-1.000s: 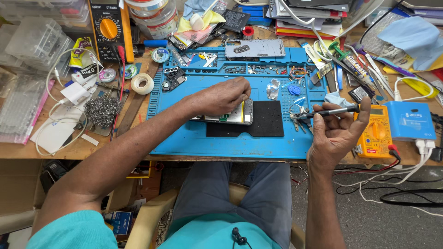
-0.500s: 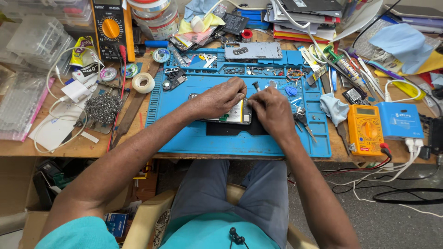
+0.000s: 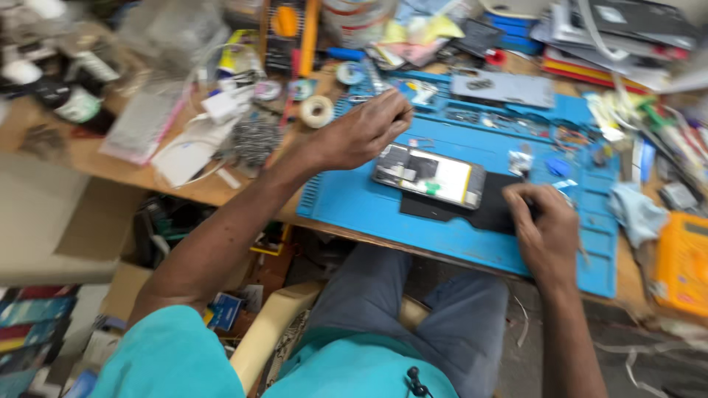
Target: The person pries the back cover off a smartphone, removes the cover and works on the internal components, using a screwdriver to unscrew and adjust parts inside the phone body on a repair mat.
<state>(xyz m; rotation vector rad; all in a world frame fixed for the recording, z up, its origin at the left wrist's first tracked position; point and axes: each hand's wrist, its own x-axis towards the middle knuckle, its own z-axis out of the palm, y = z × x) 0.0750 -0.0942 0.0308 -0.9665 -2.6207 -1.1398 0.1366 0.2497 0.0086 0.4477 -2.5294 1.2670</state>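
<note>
An opened phone (image 3: 431, 175), its insides showing, lies on a black pad (image 3: 487, 215) on the blue work mat (image 3: 369, 214). My left hand (image 3: 365, 131) hovers just left of and behind the phone with its fingertips pinched together; blur hides whether anything small sits between them. My right hand (image 3: 546, 232) rests on the pad's right end, just right of the phone, with its fingers curled. I cannot tell if it grips a tool.
The wooden bench is crowded: a tape roll (image 3: 318, 110), a wire tangle (image 3: 254, 140), a grey back cover (image 3: 501, 88), a cloth (image 3: 638, 210), an orange meter (image 3: 682, 262). Boxes (image 3: 158, 228) stand under the bench. The frame is blurred.
The view swung left and tilted. My left hand lifted off the phone toward the far left. My right hand slid off the phone to the pad's right end.
</note>
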